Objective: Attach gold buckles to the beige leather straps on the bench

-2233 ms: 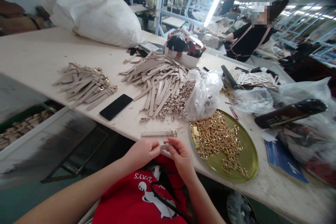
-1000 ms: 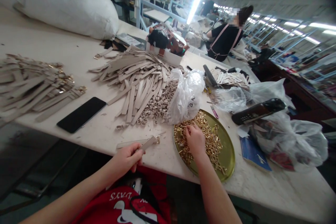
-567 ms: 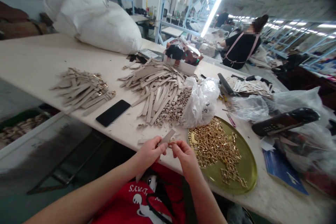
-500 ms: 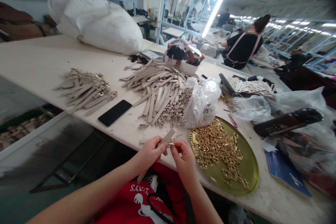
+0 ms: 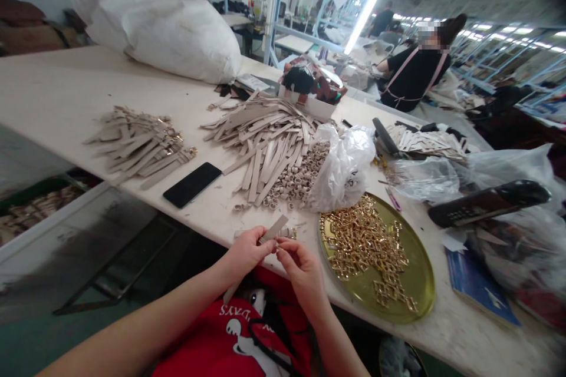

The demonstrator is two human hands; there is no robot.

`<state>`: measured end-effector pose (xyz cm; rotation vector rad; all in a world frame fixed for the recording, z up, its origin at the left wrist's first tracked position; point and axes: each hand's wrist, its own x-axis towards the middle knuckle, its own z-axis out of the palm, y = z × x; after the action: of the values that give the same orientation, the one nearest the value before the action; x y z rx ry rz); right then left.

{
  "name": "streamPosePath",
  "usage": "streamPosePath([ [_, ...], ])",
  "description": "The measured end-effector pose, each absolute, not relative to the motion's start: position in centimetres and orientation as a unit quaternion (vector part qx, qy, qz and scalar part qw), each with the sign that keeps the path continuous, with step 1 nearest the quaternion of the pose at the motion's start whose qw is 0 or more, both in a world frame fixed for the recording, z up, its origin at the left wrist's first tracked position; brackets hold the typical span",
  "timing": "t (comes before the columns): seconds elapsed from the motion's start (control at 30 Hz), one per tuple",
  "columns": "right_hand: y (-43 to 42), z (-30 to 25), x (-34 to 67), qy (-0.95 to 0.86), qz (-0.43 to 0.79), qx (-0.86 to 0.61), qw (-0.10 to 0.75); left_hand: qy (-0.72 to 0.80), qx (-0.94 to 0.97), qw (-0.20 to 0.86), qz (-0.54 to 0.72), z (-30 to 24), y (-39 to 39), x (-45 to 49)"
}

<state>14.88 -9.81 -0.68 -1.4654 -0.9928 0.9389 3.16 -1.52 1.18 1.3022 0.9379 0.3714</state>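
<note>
My left hand (image 5: 244, 254) is closed on a beige leather strap (image 5: 273, 228) that slants up toward the table edge. My right hand (image 5: 300, 266) pinches something small at the strap, hidden by the fingertips. Both hands meet in front of my red shirt. Right of them lies a round gold tray (image 5: 420, 283) heaped with gold buckles (image 5: 367, 241). Beyond the hands sit a pile of loose beige straps (image 5: 265, 135) and a heap of small beige loops (image 5: 298, 177).
A second pile of straps with buckles (image 5: 141, 147) lies at the left beside a black phone (image 5: 191, 184). Plastic bags (image 5: 345, 168), a black handset (image 5: 489, 203) and a big white sack (image 5: 163, 20) crowd the table. Another person (image 5: 413, 70) works at the far end.
My right hand left the strap, reached into the gold tray, then returned to meet my left hand at the strap. The left hand kept the strap throughout.
</note>
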Motion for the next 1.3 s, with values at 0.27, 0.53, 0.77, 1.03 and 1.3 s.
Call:
streamPosePath([
  [0.27, -9.5, -1.4, 15.3, -0.385, 0.411, -0.619, 0.547, 0.41, 0.534, 0.72, 0.17, 1.1, -1.7, 3.3],
  [0.53, -9.1, -2.2, 15.2, -0.231, 0.479, -0.576, 0.621, 0.394, 0.601, 0.675, 0.166, 0.6, -1.5, 2.7],
  [0.77, -9.2, -2.0, 15.1, -0.058, 0.58, -0.476, 0.659, 0.328, 0.732, 0.592, 0.082, 0.2, -1.8, 1.3],
  [1.03, -10.2, -2.3, 12.8, -0.164, 0.525, -0.533, 0.643, 0.386, 0.644, 0.654, 0.097, 1.3, -2.6, 2.3],
  [1.3, -10.1, -2.4, 12.5, -0.167, 0.546, -0.521, 0.634, 0.392, 0.555, 0.728, 0.086, 0.9, -2.5, 2.0],
])
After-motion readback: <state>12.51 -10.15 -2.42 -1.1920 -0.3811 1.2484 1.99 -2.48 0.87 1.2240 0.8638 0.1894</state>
